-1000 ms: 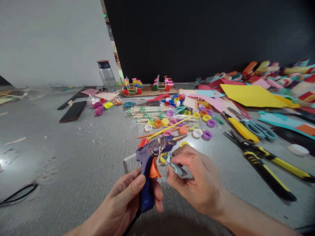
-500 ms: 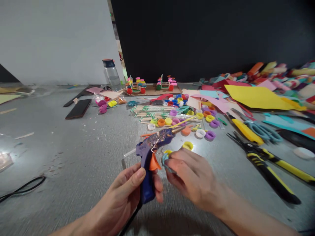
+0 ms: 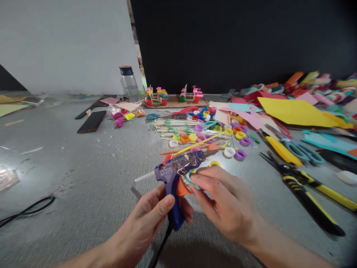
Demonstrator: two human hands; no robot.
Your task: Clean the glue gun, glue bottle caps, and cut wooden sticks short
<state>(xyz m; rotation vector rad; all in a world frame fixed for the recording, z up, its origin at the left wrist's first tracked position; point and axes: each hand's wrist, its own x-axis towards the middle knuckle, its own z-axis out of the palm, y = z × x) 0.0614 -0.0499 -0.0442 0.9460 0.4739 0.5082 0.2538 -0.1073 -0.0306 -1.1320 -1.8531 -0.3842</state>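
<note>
My left hand [image 3: 156,216] is wrapped round the handle of a blue glue gun [image 3: 173,178], its nozzle pointing to the upper right. A clear glue stick [image 3: 144,176] juts from the gun's back end, and the orange trigger [image 3: 182,188] shows at the front of the handle. My right hand [image 3: 223,201] pinches a crumpled light-blue piece [image 3: 192,180], perhaps paper or cloth, against the gun just above the trigger. The fingertips partly cover this piece. Glue threads and dark residue coat the side of the gun's barrel.
Behind the gun lie coloured bottle caps [image 3: 229,152] and wrapped sticks [image 3: 178,126]. Pliers [image 3: 304,190] and scissors [image 3: 302,150] are at right, near yellow paper [image 3: 295,111]. A phone [image 3: 92,121], a water bottle [image 3: 129,83] and small craft models [image 3: 156,96] stand or lie farther back.
The light-blue piece in my right hand has come up against the gun above the trigger. The gun has shifted slightly right, and more of its glue stick shows.
</note>
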